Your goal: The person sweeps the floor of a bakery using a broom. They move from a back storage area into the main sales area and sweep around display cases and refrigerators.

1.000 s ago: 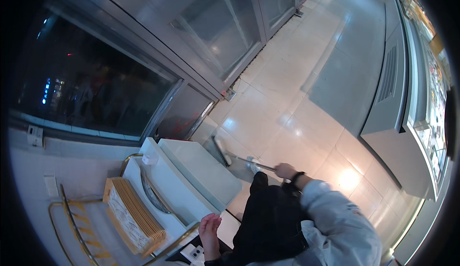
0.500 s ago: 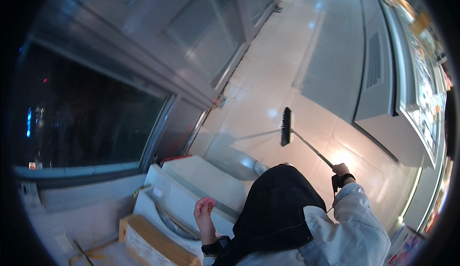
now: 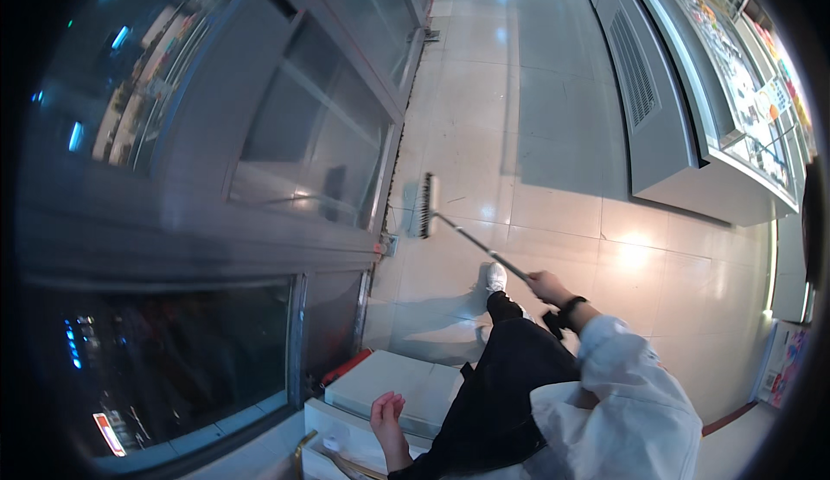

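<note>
My right hand (image 3: 549, 287) is closed around the grey metal handle (image 3: 484, 248) of a long-handled brush with a narrow, white-backed head and black bristles (image 3: 430, 206). From my grip the handle slants forward and to the left; the head sits over the glossy, pale tiled floor (image 3: 558, 212), near that floor's left edge, where a dark, gritty seam runs along the base of the grey metal-framed glass doors (image 3: 316, 134). The bristles face the doors; I cannot tell whether they touch the tiles. A black band (image 3: 572, 309) circles my right wrist, below the cuff of a loose, whitish sleeve (image 3: 635, 376).

My left hand (image 3: 388, 411) is raised with its fingers half curled and slack, in front of a white, box-shaped unit (image 3: 406, 381) at the floor's near left corner; a red object (image 3: 348, 367), partly hidden, lies at the unit's far left edge. Beneath the handle, between the brush head and my right hand, a white shoe (image 3: 496, 278) rests on the tiles, and black clothing (image 3: 510, 385) covers my leg. Along the floor's right edge stands a white display counter (image 3: 661, 147) with a slotted vent panel (image 3: 634, 69) in its side and small, many-coloured goods under its bright top.
</note>
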`<state>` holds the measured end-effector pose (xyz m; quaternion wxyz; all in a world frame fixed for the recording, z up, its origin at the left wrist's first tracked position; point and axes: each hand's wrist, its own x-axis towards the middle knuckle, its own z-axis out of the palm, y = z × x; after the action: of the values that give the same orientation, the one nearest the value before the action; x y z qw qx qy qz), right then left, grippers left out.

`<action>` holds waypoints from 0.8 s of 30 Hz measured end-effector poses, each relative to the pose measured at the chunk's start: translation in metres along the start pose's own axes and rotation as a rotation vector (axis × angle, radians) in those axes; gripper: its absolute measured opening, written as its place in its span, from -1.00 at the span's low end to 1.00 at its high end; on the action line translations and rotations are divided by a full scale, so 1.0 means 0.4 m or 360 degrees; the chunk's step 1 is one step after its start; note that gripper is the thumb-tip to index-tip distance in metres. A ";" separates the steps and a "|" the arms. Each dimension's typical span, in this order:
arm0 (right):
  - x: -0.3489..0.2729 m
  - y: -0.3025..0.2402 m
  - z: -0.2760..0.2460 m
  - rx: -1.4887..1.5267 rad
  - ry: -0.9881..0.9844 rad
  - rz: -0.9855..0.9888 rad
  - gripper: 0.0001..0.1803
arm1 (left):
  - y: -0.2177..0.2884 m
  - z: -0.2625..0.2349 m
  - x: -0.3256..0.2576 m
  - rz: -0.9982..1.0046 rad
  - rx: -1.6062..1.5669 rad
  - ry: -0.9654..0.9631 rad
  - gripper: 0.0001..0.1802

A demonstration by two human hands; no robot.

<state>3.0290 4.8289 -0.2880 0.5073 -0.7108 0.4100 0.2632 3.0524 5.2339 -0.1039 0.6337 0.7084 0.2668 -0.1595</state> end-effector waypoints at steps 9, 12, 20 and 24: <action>0.467 -0.269 -0.020 -0.0236 -0.0023 0.0208 -0.71 | 0.236 0.163 0.095 -0.0007 0.0434 -0.0084 -0.73; 0.406 -0.076 -0.176 -0.0450 0.0135 0.0192 -0.70 | 0.268 0.234 0.144 0.0066 0.0492 -0.0224 -0.72; -0.143 0.458 -0.305 0.0277 0.0596 0.1181 -0.66 | 0.321 0.429 0.369 0.0022 0.0510 -0.0571 -0.80; -0.199 0.531 -0.336 -0.0115 0.0994 0.1415 -0.71 | 0.369 0.508 0.462 0.0095 0.0705 -0.0896 -0.79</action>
<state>2.8009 4.6962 -0.2858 0.1764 -0.5302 0.7930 0.2427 3.3099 5.0587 -0.1180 0.5179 0.7643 0.0200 -0.3837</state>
